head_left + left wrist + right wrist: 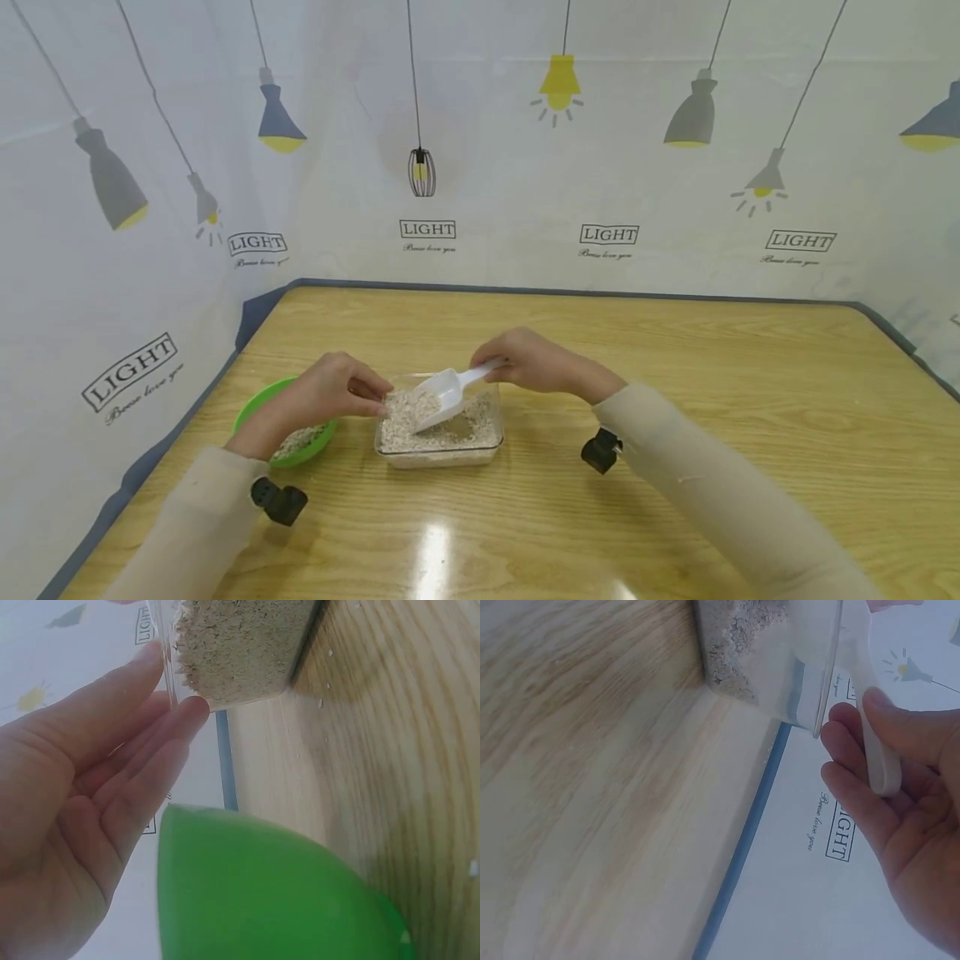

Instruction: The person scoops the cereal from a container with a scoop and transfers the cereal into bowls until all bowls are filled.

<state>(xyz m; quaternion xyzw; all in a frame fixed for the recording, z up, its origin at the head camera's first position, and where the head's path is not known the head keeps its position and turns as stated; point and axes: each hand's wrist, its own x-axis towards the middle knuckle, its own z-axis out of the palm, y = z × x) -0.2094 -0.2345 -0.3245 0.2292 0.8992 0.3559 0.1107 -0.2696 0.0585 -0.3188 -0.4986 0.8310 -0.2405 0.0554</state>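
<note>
A clear rectangular container (pixel 441 457) full of pale flakes like oats (pixel 401 412) stands on the table. My right hand (pixel 528 362) grips the handle of a white scoop (pixel 448 390), thumb on one side and fingers curled on the other in the right wrist view. The scoop's tilted blade lies among the flakes, with some flakes in it. At the container's left end, my left hand (pixel 330 387) holds the rim between thumb and fingers. Beneath the left forearm is a green bowl (pixel 262 892) with flakes inside, partly hidden by the arm.
The wooden table (pixel 675 467) extends to the right and in front of the container. A few loose flakes (pixel 321 703) lie on it beside the container. A white sheet (pixel 495 167) printed with lamps hangs behind and at the sides.
</note>
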